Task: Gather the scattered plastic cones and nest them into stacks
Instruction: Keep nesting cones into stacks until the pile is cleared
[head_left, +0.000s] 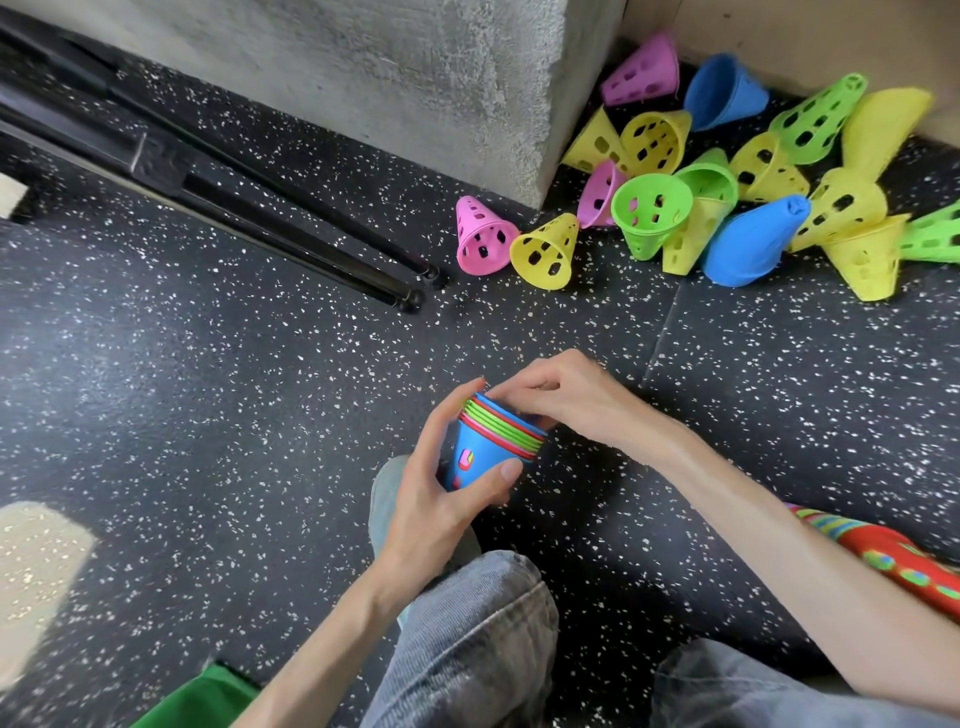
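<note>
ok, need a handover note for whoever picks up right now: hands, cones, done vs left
Left hand grips the blue-outside nested stack round its side.
Right hand pinches the stack's top rims.
Done: several cones nested, rims showing blue, green, red.
Left: loose cones on the floor by the concrete block, nearest a pink cone and a yellow cone, then the mixed pile behind.
A second red stack lies under the right forearm.

A black speckled rubber floor (208, 389) is carrying scattered cones (727, 182) (pink, yellow, green, blue) piled in its far right corner, beside black poles (291, 228).
</note>
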